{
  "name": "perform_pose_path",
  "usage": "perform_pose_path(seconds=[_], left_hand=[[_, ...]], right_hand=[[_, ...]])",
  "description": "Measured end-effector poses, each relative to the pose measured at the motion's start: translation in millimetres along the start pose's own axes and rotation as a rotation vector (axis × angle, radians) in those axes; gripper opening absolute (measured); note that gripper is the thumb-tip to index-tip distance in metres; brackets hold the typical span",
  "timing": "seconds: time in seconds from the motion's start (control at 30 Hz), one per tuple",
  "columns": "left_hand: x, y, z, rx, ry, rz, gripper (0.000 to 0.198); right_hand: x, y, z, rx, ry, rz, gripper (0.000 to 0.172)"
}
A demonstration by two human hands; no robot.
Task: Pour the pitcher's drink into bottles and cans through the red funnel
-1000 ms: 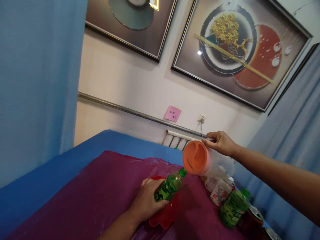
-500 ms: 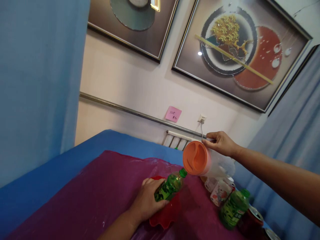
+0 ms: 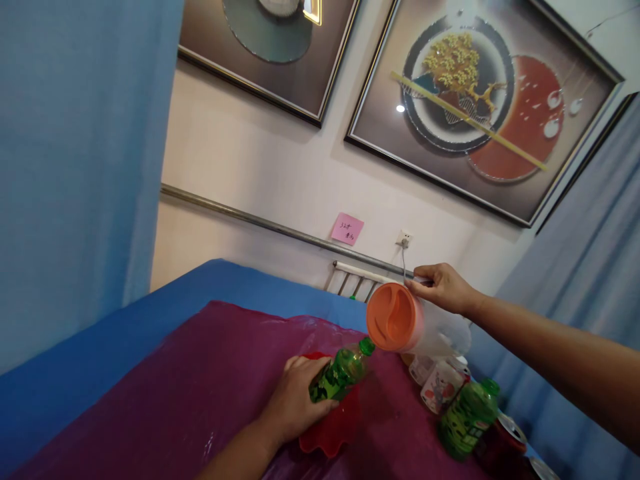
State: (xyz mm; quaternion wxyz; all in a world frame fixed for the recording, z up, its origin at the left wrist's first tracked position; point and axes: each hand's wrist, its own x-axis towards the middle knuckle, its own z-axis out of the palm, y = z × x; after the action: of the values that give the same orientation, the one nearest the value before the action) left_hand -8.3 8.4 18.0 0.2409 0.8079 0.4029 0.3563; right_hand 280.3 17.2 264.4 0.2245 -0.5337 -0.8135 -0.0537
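My left hand is wrapped round a green bottle, held tilted over a red scalloped dish. The bottle's green neck points up and to the right. My right hand grips the handle of a clear pitcher with an orange lid. The pitcher is tipped on its side, its lid just above and right of the bottle's mouth. I cannot make out any liquid flowing.
A purple plastic sheet covers a blue table. At the right stand a second green bottle, a small white bottle and a can. Blue curtains hang left and right; framed pictures and a pink note are on the wall.
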Motion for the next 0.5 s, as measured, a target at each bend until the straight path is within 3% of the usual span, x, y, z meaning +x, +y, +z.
perform_pose_path(seconds=[0.5], left_hand=[[0.3, -2.5, 1.5, -0.007, -0.001, -0.004, 0.064]], right_hand=[[-0.6, -2.1, -2.7, 0.0, 0.01, 0.007, 0.048]])
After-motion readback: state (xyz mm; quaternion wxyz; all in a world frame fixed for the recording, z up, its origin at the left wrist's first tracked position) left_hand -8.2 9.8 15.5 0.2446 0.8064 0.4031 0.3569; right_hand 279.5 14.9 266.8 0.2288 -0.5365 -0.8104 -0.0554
